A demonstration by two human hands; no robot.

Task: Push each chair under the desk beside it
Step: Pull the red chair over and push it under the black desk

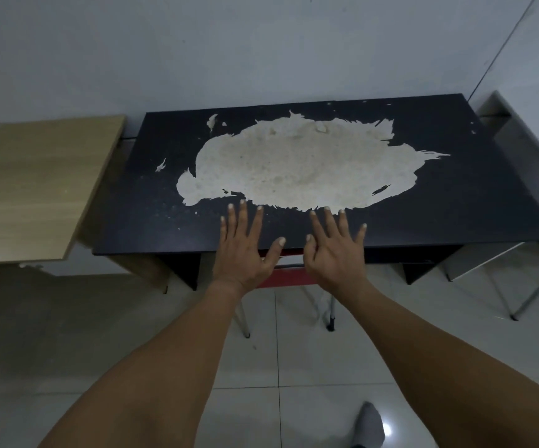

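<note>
A black desk [139,221] with a large pale worn patch stands against the wall in front of me. A red chair [289,275] with thin metal legs sits mostly under the desk's front edge; only a strip of its red back shows between my hands. My left hand [245,247] and my right hand [334,250] are both stretched out, fingers spread, over the desk's front edge and the chair. Neither hand holds anything. Whether the palms touch the chair is hidden.
A light wooden desk [35,189] stands to the left, close to the black one. A grey metal-framed desk [533,176] stands at the right. Pale glossy floor tiles lie below, with my grey-socked foot [370,425] at the bottom.
</note>
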